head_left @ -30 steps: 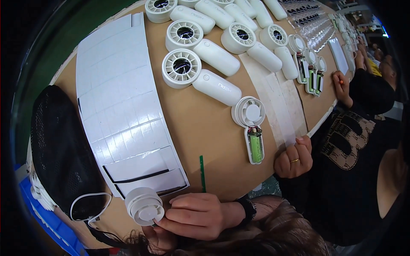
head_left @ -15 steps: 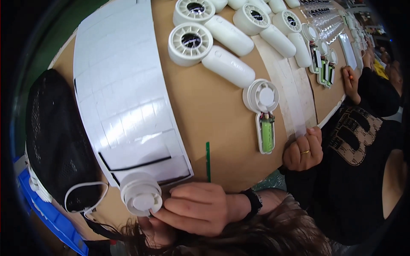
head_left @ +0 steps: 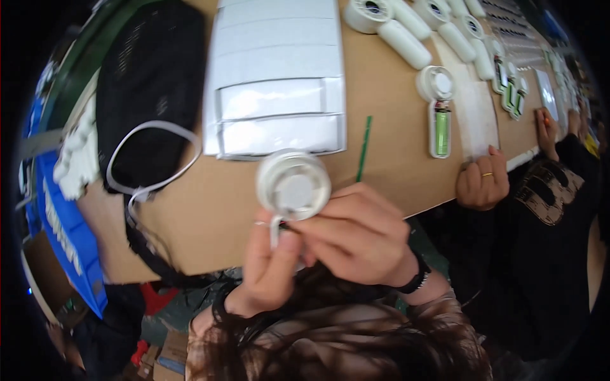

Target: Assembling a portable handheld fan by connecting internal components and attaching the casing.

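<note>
An opened handheld fan with a round white head is held up over the table's near edge. My left hand is closed around its handle half, thumb up along the shell. Just below the head, my right hand has its fingers pinched together at the fan's neck. Those fingertips hide whatever small part lies between them. On the table to the right lies another opened fan, its green battery cell showing in the handle. A thin green strip lies beyond my right hand.
Finished-looking white fans stand in rows at the far right. A white sheeted board lies ahead, beside a black mesh bag and a white cord loop. A blue bin is at left; a co-worker's hand rests at right.
My view has swung left, so the table things sit farther right and higher. Both hands and the fan are now raised off the board's near corner, and my left hand shows more fully.
</note>
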{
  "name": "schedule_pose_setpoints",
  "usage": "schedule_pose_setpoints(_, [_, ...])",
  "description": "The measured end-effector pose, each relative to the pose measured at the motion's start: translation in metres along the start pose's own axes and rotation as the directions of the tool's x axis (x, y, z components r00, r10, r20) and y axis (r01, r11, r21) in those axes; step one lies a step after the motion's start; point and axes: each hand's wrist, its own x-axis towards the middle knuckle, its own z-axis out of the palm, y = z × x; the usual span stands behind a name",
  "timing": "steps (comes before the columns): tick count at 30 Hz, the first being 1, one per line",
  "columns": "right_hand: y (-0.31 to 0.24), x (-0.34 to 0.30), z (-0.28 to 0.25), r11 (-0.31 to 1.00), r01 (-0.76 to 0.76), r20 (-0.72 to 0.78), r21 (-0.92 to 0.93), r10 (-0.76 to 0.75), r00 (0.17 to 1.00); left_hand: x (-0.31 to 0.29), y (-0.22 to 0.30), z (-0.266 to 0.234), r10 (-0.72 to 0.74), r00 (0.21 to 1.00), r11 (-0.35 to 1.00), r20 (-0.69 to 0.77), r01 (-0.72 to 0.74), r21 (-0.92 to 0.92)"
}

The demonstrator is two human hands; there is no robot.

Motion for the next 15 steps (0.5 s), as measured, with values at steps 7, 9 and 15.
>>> schedule_pose_setpoints(7, [-0.019, -0.016, -0.015, 0.999, 0.029, -0.078, -0.031, -0.032, 0.996, -0.006, 0.002, 0.017, 0.059, 0.988, 0.998, 0.142, -0.06, 0.004])
schedule_pose_setpoints(9, [-0.024, -0.017, -0.013, 0.999, 0.031, -0.084, -0.035, -0.034, 0.996, -0.012, 0.003, 0.015, 0.081, 0.983, 0.996, 0.164, -0.084, 0.009])
schedule_pose_setpoints(15, [-0.03, -0.02, -0.014, 0.994, 0.079, -0.115, -0.074, -0.087, 0.99, -0.015, 0.006, 0.018, 0.12, 0.974, 0.993, 0.194, -0.12, -0.011])
